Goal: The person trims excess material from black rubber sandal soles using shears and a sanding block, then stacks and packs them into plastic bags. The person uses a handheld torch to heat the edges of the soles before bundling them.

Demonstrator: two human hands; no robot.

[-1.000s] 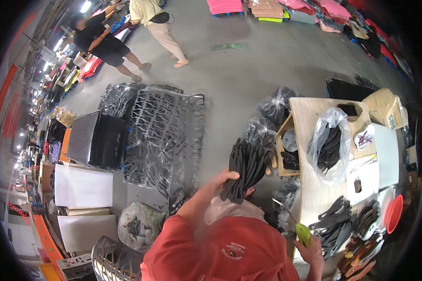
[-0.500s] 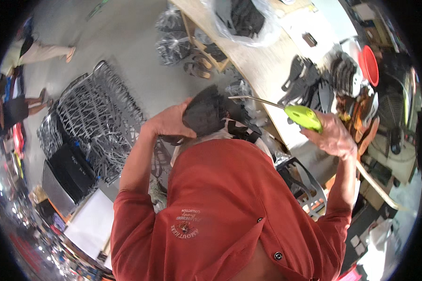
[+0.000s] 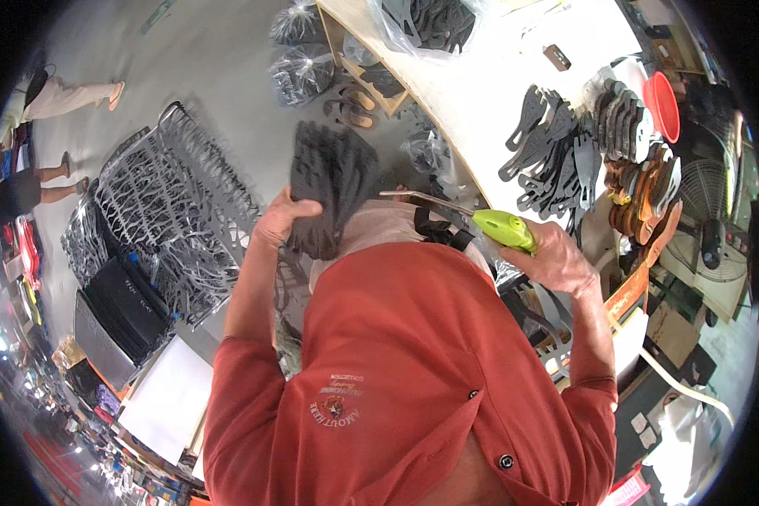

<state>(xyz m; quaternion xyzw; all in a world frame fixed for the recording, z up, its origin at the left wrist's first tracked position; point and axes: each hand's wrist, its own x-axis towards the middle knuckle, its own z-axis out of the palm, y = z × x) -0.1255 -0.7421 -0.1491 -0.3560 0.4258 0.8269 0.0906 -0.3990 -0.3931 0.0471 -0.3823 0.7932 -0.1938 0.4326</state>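
My left hand [image 3: 281, 218] grips a thick bundle of black, flat, sole-shaped pieces [image 3: 337, 181], thumb across its near face. The bundle is raised over my lap, its wider end away from me. In my right hand [image 3: 557, 263] is a hand tool with a lime-green handle [image 3: 504, 228] and a thin, slightly bent metal shaft. That shaft points left, its tip close to the bundle's right side; from here I cannot tell whether they touch. My fingers on the far side of the bundle are hidden.
On the right, a pale worktable [image 3: 455, 110] bears piles of black sole-shaped pieces [image 3: 552, 148], brown ones [image 3: 641, 198] and a red bowl [image 3: 663, 107]. A fan [image 3: 704, 223] stands beyond. Cut-out black sheets [image 3: 177, 202] lie on the left floor, near sandals [image 3: 352, 107] and bagged pieces [image 3: 302, 74].
The bundle has swung left and more upright, its broad face now showing. My right hand has moved left and slightly down, bringing the tool with it.
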